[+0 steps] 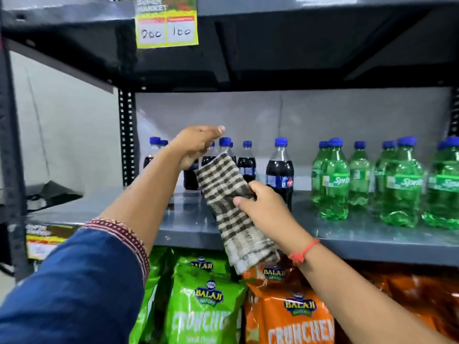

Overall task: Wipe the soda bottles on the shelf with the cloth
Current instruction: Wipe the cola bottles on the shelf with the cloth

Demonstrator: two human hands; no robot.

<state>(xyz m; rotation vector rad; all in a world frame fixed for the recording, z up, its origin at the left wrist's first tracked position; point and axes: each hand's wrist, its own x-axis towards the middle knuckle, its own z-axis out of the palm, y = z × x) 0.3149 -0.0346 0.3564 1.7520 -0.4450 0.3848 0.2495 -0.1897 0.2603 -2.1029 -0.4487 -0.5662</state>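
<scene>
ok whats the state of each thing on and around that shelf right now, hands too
left hand: closed around a dark soda bottle's neck
held cola bottle: upright, capped, partly hidden
right hand: gripping the cloth
checked cloth: folded, pressed against the held bottle, tail hanging down
other cola bottles: upright, capped
green Sprite bottles: upright, capped, untouched
snack bags: upright on the shelf below

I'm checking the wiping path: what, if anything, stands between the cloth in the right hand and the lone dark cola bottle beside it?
Nothing visible. The checked cloth in the right hand hangs just left of the dark cola bottle, with open shelf around them. The left hand grips another bottle further left.
</scene>
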